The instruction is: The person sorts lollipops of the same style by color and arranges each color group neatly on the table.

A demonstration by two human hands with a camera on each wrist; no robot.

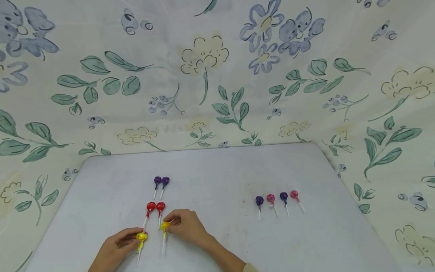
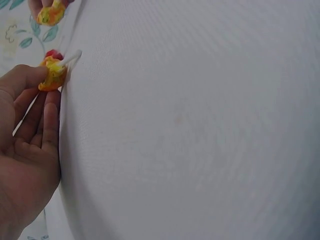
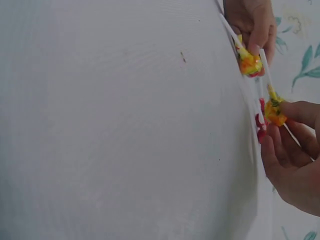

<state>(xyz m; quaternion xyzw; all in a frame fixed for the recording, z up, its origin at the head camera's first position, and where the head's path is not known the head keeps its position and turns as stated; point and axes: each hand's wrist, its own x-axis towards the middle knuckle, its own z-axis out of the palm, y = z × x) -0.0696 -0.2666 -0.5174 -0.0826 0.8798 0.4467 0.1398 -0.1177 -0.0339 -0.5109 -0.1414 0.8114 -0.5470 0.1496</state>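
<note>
My left hand (image 1: 115, 247) pinches the wrapped head of a yellow lollipop (image 1: 141, 236), whose white stick points toward me. To its right, my right hand (image 1: 187, 226) pinches a second yellow lollipop (image 1: 164, 226) by the head, its stick also toward me. Both yellow heads show again in the right wrist view, the right hand's lollipop (image 3: 274, 111) nearer that camera. Just beyond them lie two red lollipops (image 1: 151, 206) side by side, one stick reaching to the left yellow head. Behind the red pair are two purple lollipops (image 1: 158, 180).
On the right of the white table (image 1: 217, 170), a spaced row holds two dark purple lollipops (image 1: 259, 201) alternating with two pink lollipops (image 1: 270, 198). A floral cloth (image 1: 204, 94) rises behind the table's far edge and along its sides.
</note>
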